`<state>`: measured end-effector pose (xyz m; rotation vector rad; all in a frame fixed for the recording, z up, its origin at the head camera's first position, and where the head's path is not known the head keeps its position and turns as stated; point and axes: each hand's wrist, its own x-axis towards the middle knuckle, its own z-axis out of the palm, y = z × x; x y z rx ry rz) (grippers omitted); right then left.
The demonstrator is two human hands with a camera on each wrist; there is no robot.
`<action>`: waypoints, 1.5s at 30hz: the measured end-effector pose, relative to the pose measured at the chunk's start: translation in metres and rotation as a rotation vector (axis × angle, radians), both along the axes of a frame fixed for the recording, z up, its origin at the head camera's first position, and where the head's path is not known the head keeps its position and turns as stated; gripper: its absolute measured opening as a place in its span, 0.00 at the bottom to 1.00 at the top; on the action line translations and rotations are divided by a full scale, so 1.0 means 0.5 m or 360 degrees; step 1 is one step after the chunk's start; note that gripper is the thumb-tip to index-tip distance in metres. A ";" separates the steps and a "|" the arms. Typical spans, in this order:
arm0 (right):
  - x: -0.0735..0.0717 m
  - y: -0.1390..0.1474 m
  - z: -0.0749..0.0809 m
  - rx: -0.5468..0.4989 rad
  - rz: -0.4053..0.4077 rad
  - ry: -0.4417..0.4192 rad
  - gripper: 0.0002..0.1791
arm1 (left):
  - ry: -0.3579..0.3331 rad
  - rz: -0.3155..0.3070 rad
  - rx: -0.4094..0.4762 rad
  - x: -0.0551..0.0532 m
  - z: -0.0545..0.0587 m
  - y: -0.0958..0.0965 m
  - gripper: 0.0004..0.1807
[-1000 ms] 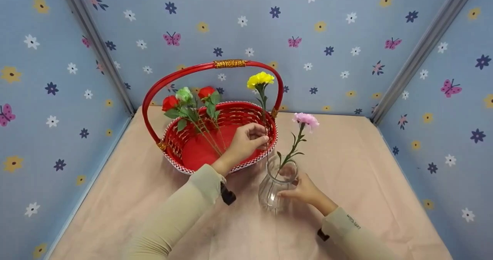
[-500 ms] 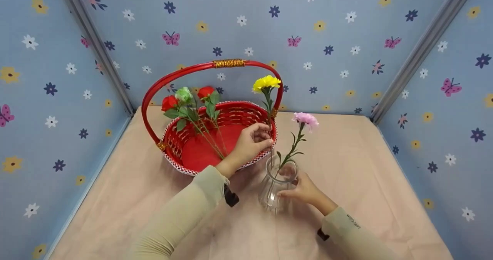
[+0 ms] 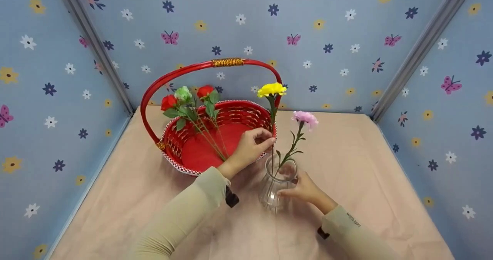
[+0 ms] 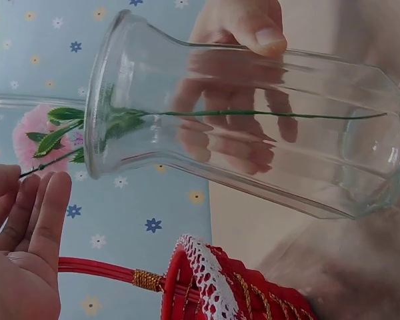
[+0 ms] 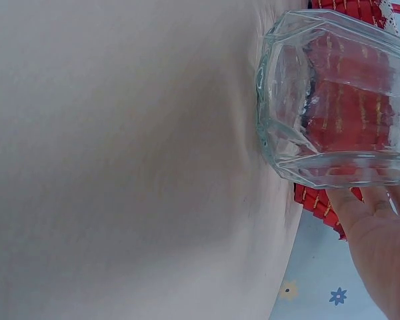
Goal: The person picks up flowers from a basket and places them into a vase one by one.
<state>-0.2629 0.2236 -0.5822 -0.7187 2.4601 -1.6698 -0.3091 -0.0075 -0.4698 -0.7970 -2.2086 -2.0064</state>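
Note:
My left hand (image 3: 248, 148) pinches the thin stem of a yellow carnation (image 3: 272, 89) between thumb and fingertips. The flower stands upright above the vase's left side, its stem running down into the mouth in the head view. My right hand (image 3: 304, 190) grips the clear glass vase (image 4: 320, 160) around its side, with the thumb in front and fingers behind. A pink carnation (image 3: 305, 119) leans to the right in the vase; its green stem (image 4: 253, 113) shows through the glass. In the right wrist view, the vase's faceted base (image 5: 273, 100) is close to the tablecloth.
A red woven basket (image 3: 183, 169) with a tall arched handle (image 3: 173, 73) stands left of the vase. Two red roses (image 3: 168, 102) and a pale green one (image 3: 183, 94) lean inside it. Patterned blue panels (image 3: 246, 29) enclose the peach tablecloth (image 3: 346, 156).
My left hand has moved slightly right and down with the yellow carnation, bringing its stem from the vase's left rim into the mouth. The right hand and vase have stayed in place.

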 end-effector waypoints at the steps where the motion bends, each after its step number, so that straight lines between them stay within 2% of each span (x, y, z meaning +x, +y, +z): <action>1: -0.001 0.000 0.000 -0.0001 0.0006 0.0009 0.41 | 0.0022 0.0013 -0.0034 0.000 -0.001 -0.001 0.08; 8: -0.003 -0.002 0.001 -0.0016 0.0000 0.0006 0.41 | 0.0171 0.0115 -0.0325 -0.002 -0.011 -0.007 0.04; 11: -0.002 -0.005 0.005 -0.0004 -0.0003 -0.0001 0.41 | 0.0179 0.0099 -0.0388 -0.001 -0.014 -0.006 0.03; 18: 0.027 -0.018 0.069 -0.0029 0.0027 -0.0075 0.40 | 0.0170 0.0053 -0.0494 0.004 -0.018 0.000 0.03; 28: 0.031 -0.019 0.071 0.0003 -0.0006 -0.0043 0.40 | 0.0227 -0.0064 -0.0661 0.010 -0.019 0.006 0.03; 36: 0.033 -0.019 0.072 0.0000 -0.0017 -0.0040 0.40 | 0.0285 -0.0089 -0.0645 0.011 -0.021 0.001 0.03; 45: 0.033 -0.017 0.070 -0.0005 -0.0001 -0.0044 0.41 | 0.0210 -0.0118 -0.0605 0.012 -0.019 -0.020 0.04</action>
